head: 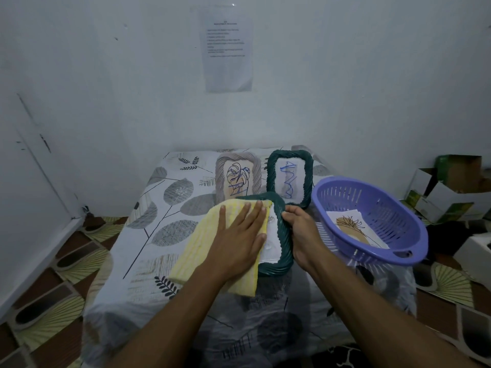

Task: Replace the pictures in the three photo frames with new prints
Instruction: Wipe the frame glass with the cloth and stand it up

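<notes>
A dark green photo frame (283,243) lies flat on the table in front of me. My left hand (239,235) presses flat, fingers spread, on a yellow cloth (202,251) that covers most of the frame. My right hand (300,232) grips the frame's right edge. Two other frames stand at the back: a grey frame (220,176) with a leaf drawing and a second green frame (308,176) with a blue scribble. A print (353,229) showing a brown plant drawing lies inside a purple basket (409,235).
The table wears a leaf-patterned cloth (170,208) and stands against a white wall with a taped paper sheet (228,49). Open cardboard boxes (451,189) crowd the floor at the right. The purple basket sits close beside my right hand.
</notes>
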Tool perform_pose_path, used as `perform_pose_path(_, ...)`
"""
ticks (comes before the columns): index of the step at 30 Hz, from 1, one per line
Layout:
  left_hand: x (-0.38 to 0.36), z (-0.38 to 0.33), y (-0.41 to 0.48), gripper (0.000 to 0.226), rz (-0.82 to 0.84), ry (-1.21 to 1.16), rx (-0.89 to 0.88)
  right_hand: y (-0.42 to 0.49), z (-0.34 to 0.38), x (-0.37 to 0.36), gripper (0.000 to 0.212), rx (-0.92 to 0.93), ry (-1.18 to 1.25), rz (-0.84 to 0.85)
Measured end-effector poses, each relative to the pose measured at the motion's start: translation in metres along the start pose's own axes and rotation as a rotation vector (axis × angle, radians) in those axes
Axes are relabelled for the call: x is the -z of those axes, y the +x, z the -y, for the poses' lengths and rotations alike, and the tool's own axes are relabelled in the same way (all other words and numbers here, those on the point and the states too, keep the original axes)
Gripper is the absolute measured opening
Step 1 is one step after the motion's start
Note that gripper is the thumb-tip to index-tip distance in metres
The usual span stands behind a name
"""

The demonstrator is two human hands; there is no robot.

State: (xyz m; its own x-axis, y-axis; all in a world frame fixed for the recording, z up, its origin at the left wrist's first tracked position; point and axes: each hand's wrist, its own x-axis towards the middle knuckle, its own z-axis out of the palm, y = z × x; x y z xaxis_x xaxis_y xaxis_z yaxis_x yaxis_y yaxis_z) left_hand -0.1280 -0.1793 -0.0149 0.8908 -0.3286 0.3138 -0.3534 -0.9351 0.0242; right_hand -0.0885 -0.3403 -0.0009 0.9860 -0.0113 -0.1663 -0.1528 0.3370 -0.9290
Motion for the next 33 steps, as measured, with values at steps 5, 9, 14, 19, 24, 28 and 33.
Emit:
perform_pose_path(5,-0.009,0.003,-0.011,0.059,0.031,0.041,-0.072,0.002,0.006,0.003,0.017,0.0,0.028,-0.023)
perform_pose_path(9,0.003,0.014,0.003,0.06,-0.016,0.04,0.101,-0.007,-0.005,-0.003,0.017,-0.017,-0.021,0.036)
perform_pose_path(14,-0.005,0.001,-0.015,0.056,0.037,0.029,-0.091,-0.001,0.003,-0.004,0.016,-0.015,0.002,-0.029)
perform_pose_path(19,-0.001,0.014,-0.017,0.058,-0.001,0.092,-0.04,-0.002,0.004,-0.004,0.016,0.001,0.018,-0.01)
perform_pose_path(24,0.0,0.016,-0.007,0.056,-0.01,0.028,-0.005,-0.011,-0.005,-0.006,0.015,-0.006,-0.015,0.035)
perform_pose_path(28,-0.003,0.008,-0.005,0.056,-0.008,0.007,-0.083,-0.011,-0.005,-0.001,0.019,0.005,-0.06,0.048)
perform_pose_path(33,-0.005,0.007,-0.015,0.057,-0.024,0.018,-0.073,-0.009,0.0,0.004,0.016,0.022,-0.036,-0.004)
